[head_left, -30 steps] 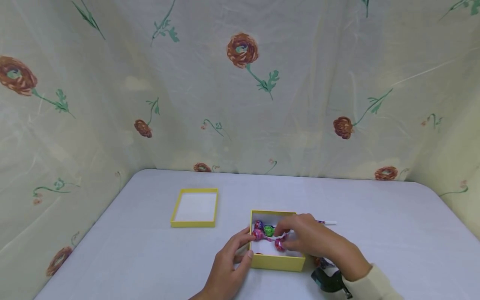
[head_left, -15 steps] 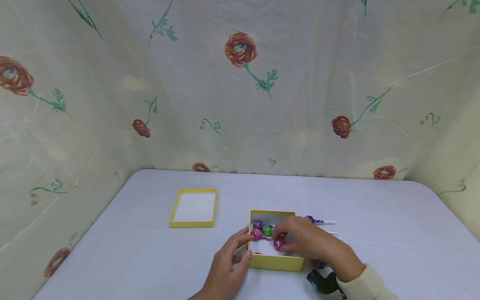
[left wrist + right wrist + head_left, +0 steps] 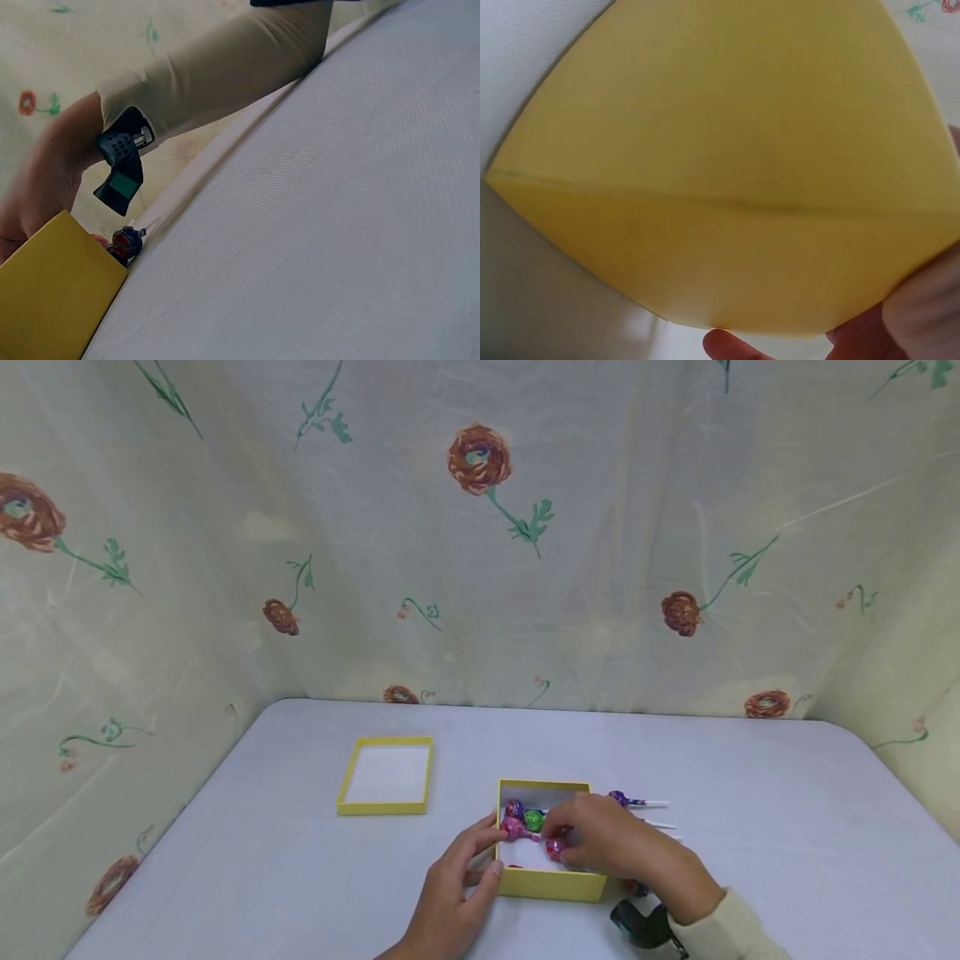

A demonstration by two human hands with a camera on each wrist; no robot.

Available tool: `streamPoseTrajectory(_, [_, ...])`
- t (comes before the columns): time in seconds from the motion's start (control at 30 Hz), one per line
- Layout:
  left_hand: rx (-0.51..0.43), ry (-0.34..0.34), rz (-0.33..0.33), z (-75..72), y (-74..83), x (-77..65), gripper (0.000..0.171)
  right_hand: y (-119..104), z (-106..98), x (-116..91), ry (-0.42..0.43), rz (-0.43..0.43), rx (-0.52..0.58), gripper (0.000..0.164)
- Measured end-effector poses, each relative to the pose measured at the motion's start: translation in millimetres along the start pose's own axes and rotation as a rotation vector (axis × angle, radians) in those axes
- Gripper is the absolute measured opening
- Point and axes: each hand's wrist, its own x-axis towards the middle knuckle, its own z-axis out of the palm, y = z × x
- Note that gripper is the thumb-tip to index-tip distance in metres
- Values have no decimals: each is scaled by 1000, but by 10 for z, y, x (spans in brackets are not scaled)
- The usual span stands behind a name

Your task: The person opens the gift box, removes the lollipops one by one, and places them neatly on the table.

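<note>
A yellow cardboard box (image 3: 552, 885) with a white inside stands on the table. My left hand (image 3: 455, 887) holds it at the left side, fingers at the rim and thumb near the front corner. My right hand (image 3: 618, 837) reaches in over the right wall and pinches a pink-red wrapped lollipop (image 3: 554, 849); its stick is hidden. Beside that lie a green lollipop (image 3: 534, 821), a pink lollipop (image 3: 513, 829) and a purple one (image 3: 513, 809). In the right wrist view the box's outer walls (image 3: 720, 112) fill most of the picture.
The yellow-rimmed box lid (image 3: 384, 811) lies inside up at the back left. Right of the box lie more lollipops, a purple one (image 3: 626, 800) among them, partly covered by my right arm. A black device (image 3: 642, 927) is on the right wrist. Flowered curtain hangs behind.
My right hand has shifted slightly left and down over the pink-red lollipop, uncovering more of the lollipops right of the box. The left hand stays at the box; the view has turned slightly.
</note>
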Motion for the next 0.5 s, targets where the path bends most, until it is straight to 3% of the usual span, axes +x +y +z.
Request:
streamPoseTrajectory(0.27, [-13,9,30,2,-25,5,30,-22,-16,-9,13,-29,-4,18])
streamPoseTrajectory(0.5, [-8,8,5,4,-30,3,30,-3,-36,-16,44,-98,-15,15])
